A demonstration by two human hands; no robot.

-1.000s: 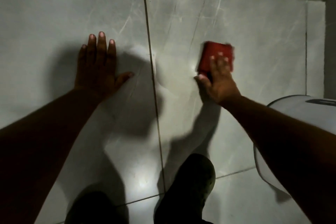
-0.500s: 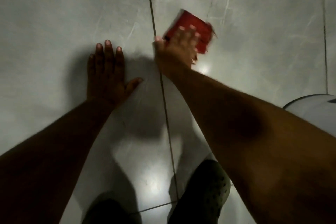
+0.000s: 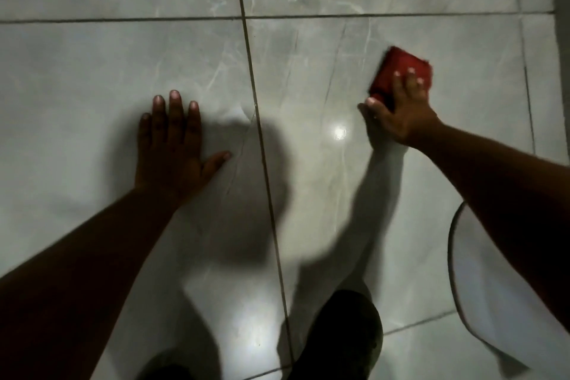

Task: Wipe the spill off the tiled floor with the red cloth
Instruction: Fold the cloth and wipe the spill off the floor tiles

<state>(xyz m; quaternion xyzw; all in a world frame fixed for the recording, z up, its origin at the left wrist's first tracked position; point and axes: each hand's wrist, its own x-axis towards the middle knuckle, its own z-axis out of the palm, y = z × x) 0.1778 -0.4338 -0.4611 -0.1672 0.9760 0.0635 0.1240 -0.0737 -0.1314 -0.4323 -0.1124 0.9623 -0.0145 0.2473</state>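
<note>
A folded red cloth (image 3: pixel 398 69) lies flat on the grey marble-look tiled floor (image 3: pixel 308 71), on the right-hand tile. My right hand (image 3: pixel 401 111) presses down on its near half, fingers spread over it. My left hand (image 3: pixel 172 145) rests flat on the left-hand tile with fingers together and thumb out, holding nothing. A dull, smeared sheen (image 3: pixel 311 120) shows on the tile between the hands; no distinct puddle can be made out.
A white rounded object (image 3: pixel 481 281) sits at the right edge under my right forearm. Two dark shoes (image 3: pixel 342 333) stand at the bottom centre. Dark grout lines cross the floor, and a darker strip runs along the far right edge.
My right hand has swept the red cloth from near the central grout line out to the right and slightly nearer. My left hand has stayed planted on the left tile.
</note>
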